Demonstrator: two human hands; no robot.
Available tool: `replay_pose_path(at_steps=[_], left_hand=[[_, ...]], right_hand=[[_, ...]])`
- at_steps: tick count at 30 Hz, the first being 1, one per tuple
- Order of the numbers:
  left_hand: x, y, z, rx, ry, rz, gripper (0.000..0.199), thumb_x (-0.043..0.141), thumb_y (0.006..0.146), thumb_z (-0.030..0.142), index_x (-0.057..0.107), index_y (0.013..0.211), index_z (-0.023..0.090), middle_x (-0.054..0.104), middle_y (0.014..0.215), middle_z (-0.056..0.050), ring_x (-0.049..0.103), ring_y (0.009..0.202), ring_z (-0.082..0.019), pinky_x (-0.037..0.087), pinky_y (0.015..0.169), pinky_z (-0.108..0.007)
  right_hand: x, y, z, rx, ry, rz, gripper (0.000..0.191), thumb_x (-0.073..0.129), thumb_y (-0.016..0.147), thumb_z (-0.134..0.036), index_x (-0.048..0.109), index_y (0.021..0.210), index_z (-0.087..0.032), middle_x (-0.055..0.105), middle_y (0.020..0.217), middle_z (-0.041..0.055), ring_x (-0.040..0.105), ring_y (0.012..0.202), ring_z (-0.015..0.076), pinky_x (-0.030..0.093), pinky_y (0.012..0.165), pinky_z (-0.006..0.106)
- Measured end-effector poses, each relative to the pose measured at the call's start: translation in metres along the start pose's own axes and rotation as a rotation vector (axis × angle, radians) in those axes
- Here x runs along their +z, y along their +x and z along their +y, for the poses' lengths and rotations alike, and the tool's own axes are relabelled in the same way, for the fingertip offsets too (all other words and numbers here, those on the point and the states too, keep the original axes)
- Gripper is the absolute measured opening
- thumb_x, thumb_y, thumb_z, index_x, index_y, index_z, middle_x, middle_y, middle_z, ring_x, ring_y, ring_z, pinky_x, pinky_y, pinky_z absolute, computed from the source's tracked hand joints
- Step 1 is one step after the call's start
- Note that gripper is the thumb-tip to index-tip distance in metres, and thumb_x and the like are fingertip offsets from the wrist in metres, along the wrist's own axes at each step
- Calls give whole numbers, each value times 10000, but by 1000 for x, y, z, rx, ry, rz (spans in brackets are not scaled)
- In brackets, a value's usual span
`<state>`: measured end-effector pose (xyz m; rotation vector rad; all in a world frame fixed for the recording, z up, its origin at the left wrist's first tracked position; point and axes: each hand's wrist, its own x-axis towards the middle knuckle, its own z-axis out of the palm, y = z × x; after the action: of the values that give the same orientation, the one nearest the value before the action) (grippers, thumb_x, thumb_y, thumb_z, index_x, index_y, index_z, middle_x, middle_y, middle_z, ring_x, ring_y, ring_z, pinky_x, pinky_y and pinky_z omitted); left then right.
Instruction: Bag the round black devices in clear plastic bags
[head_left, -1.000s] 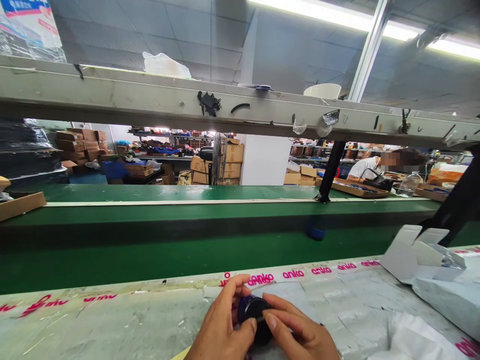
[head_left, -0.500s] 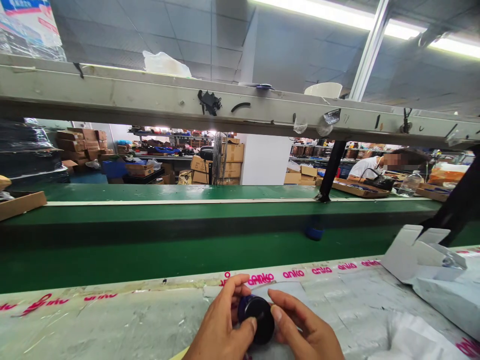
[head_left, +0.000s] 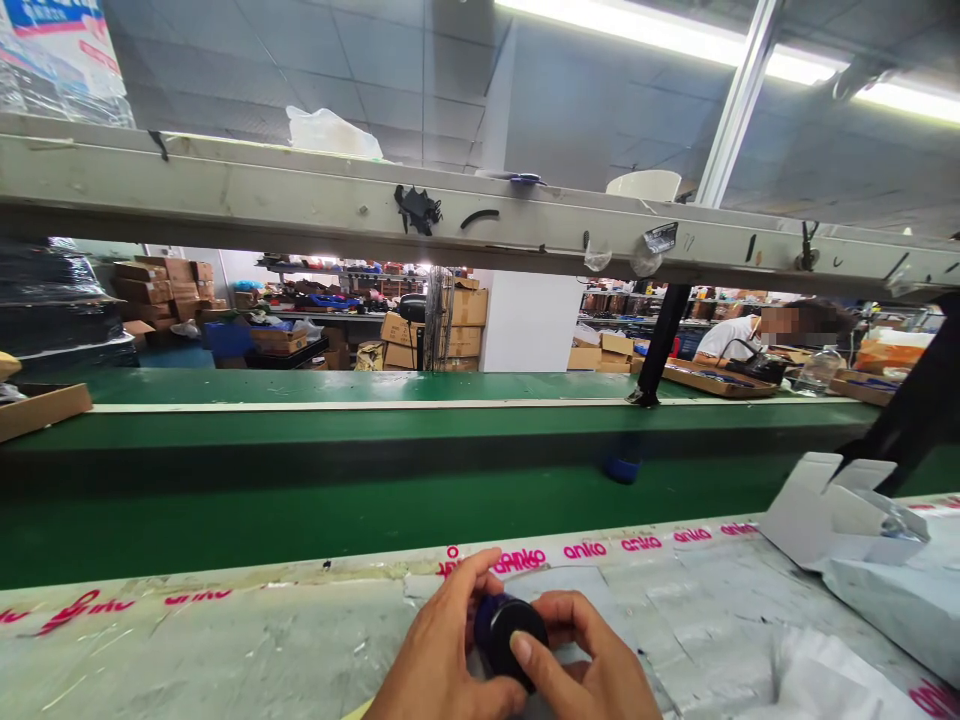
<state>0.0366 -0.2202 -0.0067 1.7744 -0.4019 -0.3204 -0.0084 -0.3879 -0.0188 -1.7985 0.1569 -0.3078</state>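
At the front of the tabletop (head_left: 225,640), which is covered with plastic film and pink printed letters, the person holds a round black piece with a blue rim (head_left: 506,640) in both hands. The left hand (head_left: 439,650) is closed around its left side, with the fingers curved over the top. The right hand (head_left: 589,655) grasps it from the right, and the thumb (head_left: 523,648) presses on the black face. The step in hand seems to be handling this one piece. It is held over a pale plastic sheet (head_left: 577,590), but I cannot tell if it touches the sheet. A folded white carton (head_left: 825,510) lies toward the right.
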Motion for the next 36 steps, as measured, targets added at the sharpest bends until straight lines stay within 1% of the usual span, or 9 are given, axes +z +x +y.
replay_pose_path(at_steps=[5,8,13,15,17,21,26,31,36], left_hand=[[-6,-3,12,-28,104,4,886,676,583,134,456,1432,253,567,1368,-87,574,1241,-291,443,1108,-446],[-10,-2,18,-5,184,15,857,650,634,167,425,1458,244,617,1342,-77,575,1250,-272,417,1135,-431],[-8,0,18,-73,232,27,1020,704,570,155,353,1524,232,570,1426,-96,546,1304,-281,401,1158,-417],[-6,0,16,-87,279,63,1019,690,576,133,351,1531,238,559,1443,-94,525,1331,-276,377,1177,-416],[-4,1,15,-81,303,72,997,657,594,116,348,1535,234,565,1440,-96,534,1322,-271,382,1170,-412],[-4,0,15,-55,308,56,945,619,631,108,355,1533,209,573,1440,-109,548,1311,-281,398,1154,-420],[-5,-3,12,-16,324,52,910,629,670,127,364,1534,236,567,1457,-96,529,1337,-290,367,1175,-453],[-5,-5,19,-28,317,57,940,645,625,96,385,1520,215,589,1421,-99,561,1284,-297,399,1138,-441],[-6,-2,18,49,270,108,968,644,579,47,413,1494,264,620,1349,-59,610,1185,-275,465,1068,-401]], right_hand=[[-7,2,4,26,32,-50,453,596,850,-637,751,923,-218,764,858,58,682,746,243,523,613,306],[-9,5,6,80,61,-78,526,521,886,-683,773,981,-231,777,943,64,704,845,261,558,622,299],[-4,3,14,61,44,33,528,474,923,-667,743,1079,-239,781,1069,79,735,916,267,595,620,295],[-2,2,20,-73,-53,129,461,474,955,-601,708,1149,-255,760,1168,75,730,1006,263,614,697,296],[1,2,27,-299,-173,193,424,455,997,-534,653,1265,-272,723,1263,69,703,1109,253,611,833,312],[6,7,43,-708,-414,134,469,414,1044,-493,532,1440,-270,709,1304,74,646,1226,268,564,1001,395],[-3,12,49,-856,-742,94,479,509,1005,-332,475,1476,-252,754,1230,28,618,1259,328,563,975,474],[-26,16,40,-806,-850,172,426,519,1013,-321,468,1429,-242,732,1251,75,623,1238,350,548,963,528],[-17,13,31,-552,-500,285,344,386,1061,-445,483,1342,-274,637,1315,97,601,1226,299,520,995,494]])
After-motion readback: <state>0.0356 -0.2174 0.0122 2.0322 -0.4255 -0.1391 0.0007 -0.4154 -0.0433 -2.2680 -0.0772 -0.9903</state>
